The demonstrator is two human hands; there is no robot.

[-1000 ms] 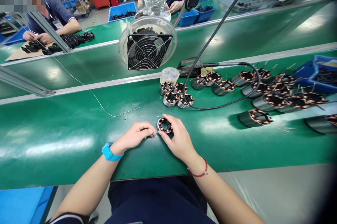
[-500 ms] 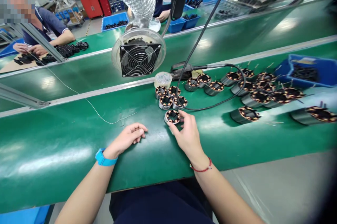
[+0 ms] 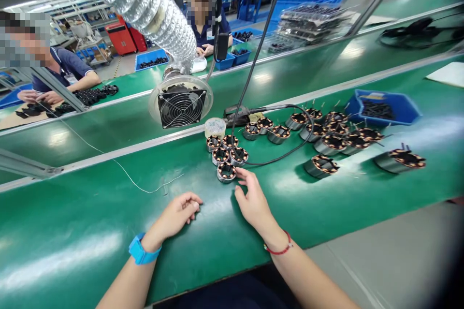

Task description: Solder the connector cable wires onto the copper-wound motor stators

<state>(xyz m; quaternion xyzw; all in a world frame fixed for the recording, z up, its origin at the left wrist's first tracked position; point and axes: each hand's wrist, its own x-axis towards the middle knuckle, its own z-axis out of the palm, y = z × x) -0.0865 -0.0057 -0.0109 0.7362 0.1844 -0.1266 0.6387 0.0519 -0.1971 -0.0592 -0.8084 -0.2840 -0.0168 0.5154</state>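
Note:
My right hand rests on the green bench with fingers apart, holding nothing, its fingertips just right of a wound stator that stands upright. That stator sits at the front of a small cluster of upright stators. My left hand lies on the bench to the left with fingers loosely curled and nothing in them. A blue band is on the left wrist, a red cord on the right.
Several more stators lie on their sides to the right, by a blue bin. A fume fan on a foil duct, a small plastic cup, a black cable and a thin wire lie ahead. Other people work across the belt.
My right hand carried the stator forward, set it against the cluster and let go. My left hand stayed on the bench. The camera tilted up.

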